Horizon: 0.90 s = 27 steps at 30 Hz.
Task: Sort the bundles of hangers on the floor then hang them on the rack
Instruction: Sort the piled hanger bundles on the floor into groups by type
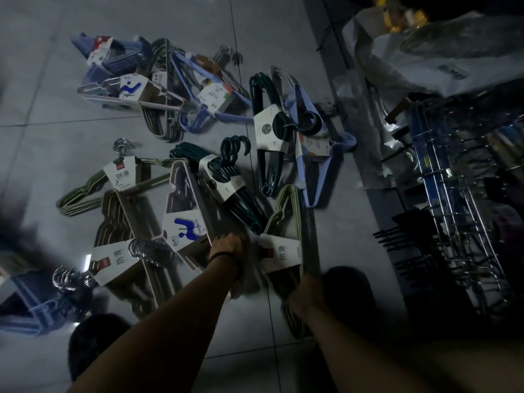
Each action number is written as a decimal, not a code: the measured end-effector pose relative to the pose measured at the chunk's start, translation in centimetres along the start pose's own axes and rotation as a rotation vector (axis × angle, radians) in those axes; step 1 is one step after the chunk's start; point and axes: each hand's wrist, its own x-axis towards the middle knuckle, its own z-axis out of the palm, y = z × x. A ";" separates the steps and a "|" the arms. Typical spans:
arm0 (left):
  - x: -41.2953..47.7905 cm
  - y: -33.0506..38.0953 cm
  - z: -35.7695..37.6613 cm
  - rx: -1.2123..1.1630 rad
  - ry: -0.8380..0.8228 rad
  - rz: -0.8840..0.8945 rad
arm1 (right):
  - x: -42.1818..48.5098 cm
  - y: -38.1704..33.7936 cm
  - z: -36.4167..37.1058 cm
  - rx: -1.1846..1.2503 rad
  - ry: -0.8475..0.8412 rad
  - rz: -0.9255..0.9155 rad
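- Right hand point(307, 292): its grip is clamped on the near end of the green bundle point(286, 222), whose long axis runs away from the hand.
- Left hand point(226, 246): at the pale bundle's point(187, 219) near corner; too dark to tell whether it is gripping.
- Other bundles lie scattered on the floor point(42, 123).
- The rack point(453, 194) stands to the right, nearer the right hand.

left hand point(226, 246) fingers: hidden under white bundle point(181, 231) | blue bundle point(28, 307): cut by left edge | rack point(459, 194): dark, cropped right

Hanger bundles point(198, 154) lie scattered on the floor point(42, 131), rack point(459, 217) at right.
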 end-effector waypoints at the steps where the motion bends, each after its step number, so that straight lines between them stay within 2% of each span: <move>1: -0.4 0.2 -0.5 -0.012 -0.004 0.013 | -0.1 0.1 0.0 -0.008 -0.013 0.013; 5: -2.3 -0.2 -3.0 -0.008 0.102 0.080 | -1.7 -2.1 -1.3 -0.001 0.090 -0.002; 7: -3.4 -1.6 -4.6 -0.004 0.194 0.095 | -2.7 -4.5 -2.4 0.011 0.177 -0.081; 10: -5.6 -4.7 -7.6 -0.049 0.293 0.056 | -4.8 -8.9 -3.8 0.035 0.197 -0.247; 12: -7.1 -7.3 -9.2 -0.069 0.283 -0.001 | -5.9 -12.4 -4.0 0.060 0.171 -0.354; 15: -8.9 -11.6 -10.8 -0.082 0.184 -0.061 | -7.6 -17.6 -3.7 0.067 0.157 -0.492; 17: -9.7 -14.3 -11.6 -0.109 0.149 -0.086 | -8.6 -20.9 -3.2 0.015 0.156 -0.580; 20: -9.8 -16.9 -11.6 -0.222 0.181 -0.156 | -9.5 -25.9 -2.0 -0.097 0.104 -0.662; 27: -6.3 -14.7 -6.3 -0.538 0.270 -0.140 | -5.1 -35.8 0.3 -0.497 0.033 -0.749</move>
